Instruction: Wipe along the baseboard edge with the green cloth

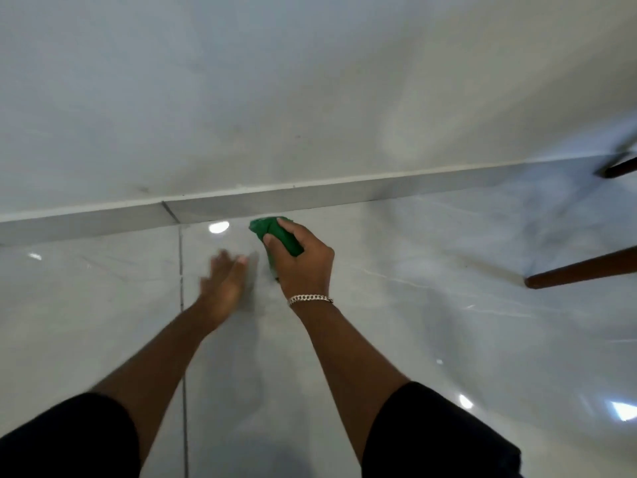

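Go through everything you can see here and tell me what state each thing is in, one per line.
green cloth: bunched up, gripped in the right hand, close to the baseboard
right hand: fingers closed around the cloth, bracelet on the wrist
left hand: open, empty, blurred
baseboard: intact, one joint seam showing
floor tiles: glossy, reflecting lights
wooden furniture legs: at the right edge, angled

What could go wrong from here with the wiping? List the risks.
1. The green cloth is bunched in the right hand, so it may skip along the baseboard and miss dirt.
2. The glossy floor looks slick; the blurred left hand could slip.
3. The dark wooden leg lies rightward and may block the stroke.
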`<state>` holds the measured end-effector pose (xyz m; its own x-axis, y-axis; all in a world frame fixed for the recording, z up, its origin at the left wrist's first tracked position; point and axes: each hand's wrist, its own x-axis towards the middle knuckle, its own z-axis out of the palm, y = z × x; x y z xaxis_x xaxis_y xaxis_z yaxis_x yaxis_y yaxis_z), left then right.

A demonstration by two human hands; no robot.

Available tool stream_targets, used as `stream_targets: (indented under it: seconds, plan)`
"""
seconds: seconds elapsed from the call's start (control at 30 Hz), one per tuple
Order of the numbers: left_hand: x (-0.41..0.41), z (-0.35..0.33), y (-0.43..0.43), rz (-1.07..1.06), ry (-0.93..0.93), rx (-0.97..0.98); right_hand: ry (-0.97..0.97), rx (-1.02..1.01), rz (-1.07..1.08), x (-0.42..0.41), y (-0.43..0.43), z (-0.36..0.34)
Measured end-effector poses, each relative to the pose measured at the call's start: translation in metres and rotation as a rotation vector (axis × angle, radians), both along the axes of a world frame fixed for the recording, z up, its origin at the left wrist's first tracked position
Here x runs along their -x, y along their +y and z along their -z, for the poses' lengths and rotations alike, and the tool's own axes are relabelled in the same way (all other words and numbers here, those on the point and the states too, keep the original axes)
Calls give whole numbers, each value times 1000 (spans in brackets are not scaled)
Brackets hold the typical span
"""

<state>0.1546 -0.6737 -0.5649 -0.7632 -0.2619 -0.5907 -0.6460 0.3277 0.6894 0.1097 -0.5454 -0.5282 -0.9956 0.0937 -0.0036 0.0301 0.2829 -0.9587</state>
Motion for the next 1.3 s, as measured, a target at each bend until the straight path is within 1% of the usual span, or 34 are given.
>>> stream_targets:
  seconds: [0.03, 0.07, 0.1, 0.13, 0.17, 0.23, 0.27, 0.3, 0.37, 0.4, 0.47, 0.53, 0.6, 0.67, 0.73, 0.8, 0.9, 0.93, 1.03, 1.1, 1.17, 1.23, 1.3]
  plan:
    - [-3, -23, 20, -164, 41, -328, -64, 44, -19, -12, 6, -19]
    - [-8, -51, 36, -309, 95, -578, -130, 83, -37, -24, 11, -42]
    - [-12, -81, 50, -415, 134, -744, -190, 117, -56, -34, 17, -67]
    - [-16, -109, 60, -498, 144, -840, -250, 147, -68, -43, 23, -94]
    - [-20, -139, 69, -542, 142, -879, -303, 186, -70, -51, 29, -122]
    - [-31, -196, 86, -566, 126, -848, -403, 282, -40, -67, 45, -180]
    - [-36, -227, 94, -560, 109, -821, -432, 301, -18, -72, 56, -214]
    - [-42, -263, 102, -549, 87, -837, -444, 299, 5, -78, 67, -251]
    - [-52, -336, 119, -485, 33, -895, -445, 275, 72, -92, 89, -328]
    - [-55, -378, 126, -442, 8, -923, -478, 296, 117, -97, 103, -367]
    - [-58, -461, 143, -371, -32, -963, -602, 339, 202, -98, 136, -444]
    - [-58, -529, 165, -298, -62, -980, -690, 326, 231, -98, 173, -506]
    - [-52, -587, 195, -221, -88, -949, -692, 347, 254, -93, 213, -561]
    - [-37, -629, 233, -132, -101, -894, -604, 334, 303, -89, 252, -607]
    - [-16, -655, 275, -67, -88, -830, -528, 320, 382, -79, 288, -635]
    - [8, -671, 326, -54, -95, -768, -483, 338, 475, -63, 334, -651]
    - [43, -671, 409, -121, -99, -643, -468, 327, 539, -33, 413, -650]
    - [60, -668, 438, -147, -106, -629, -466, 314, 541, -17, 442, -647]
    - [109, -644, 528, -228, -90, -564, -444, 229, 540, 32, 527, -626]
    - [135, -625, 587, -208, -93, -529, -459, 155, 567, 62, 580, -611]
    - [155, -604, 635, -143, -97, -484, -524, 184, 613, 88, 628, -589]
    - [172, -586, 665, -76, -117, -414, -600, 253, 649, 105, 663, -566]
    - [185, -560, 686, -27, -149, -371, -648, 268, 650, 116, 686, -544]
